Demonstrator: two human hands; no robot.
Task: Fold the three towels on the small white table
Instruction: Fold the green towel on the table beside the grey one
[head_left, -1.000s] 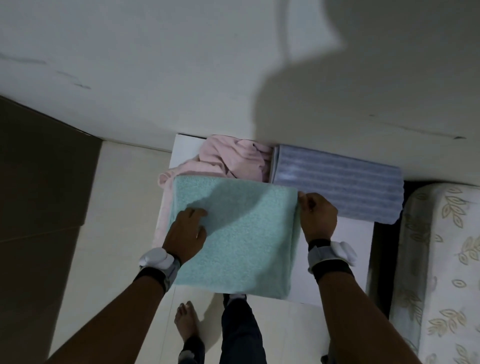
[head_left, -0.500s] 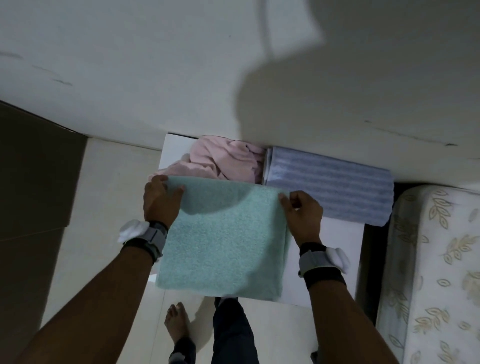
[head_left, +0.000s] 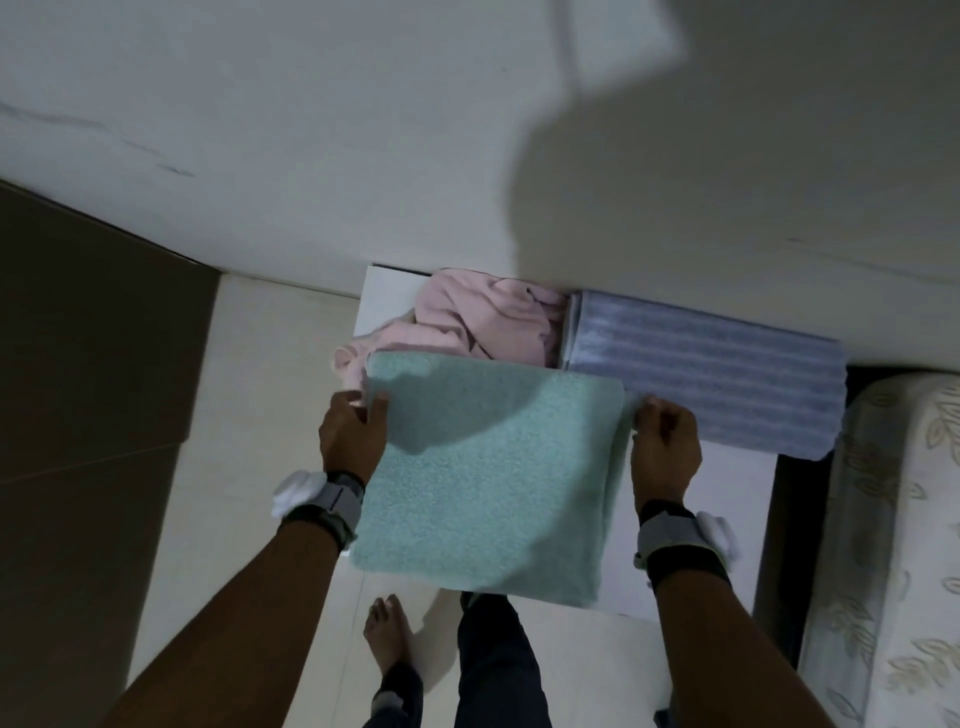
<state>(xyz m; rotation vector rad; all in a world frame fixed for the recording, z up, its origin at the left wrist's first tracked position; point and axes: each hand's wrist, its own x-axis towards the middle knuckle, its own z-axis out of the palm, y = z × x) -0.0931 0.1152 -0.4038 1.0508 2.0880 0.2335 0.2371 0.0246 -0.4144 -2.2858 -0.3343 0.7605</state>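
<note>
A mint green towel (head_left: 493, 478) lies flat and folded on the near half of the small white table (head_left: 727, 519). My left hand (head_left: 350, 436) pinches its left edge near the far corner. My right hand (head_left: 665, 447) pinches its right edge near the far corner. Behind it, a pink towel (head_left: 483, 322) sits crumpled at the table's far left. A folded blue-grey striped towel (head_left: 711, 374) lies at the far right, against the wall.
A white wall (head_left: 467, 130) rises directly behind the table. A leaf-patterned mattress (head_left: 893, 545) stands close on the right, with a dark gap between. A dark panel (head_left: 88, 415) is on the left. My feet (head_left: 387, 634) stand on pale floor tiles below.
My left hand slid off the top of the green towel to its left edge and took hold there. My right hand kept its hold on the right edge.
</note>
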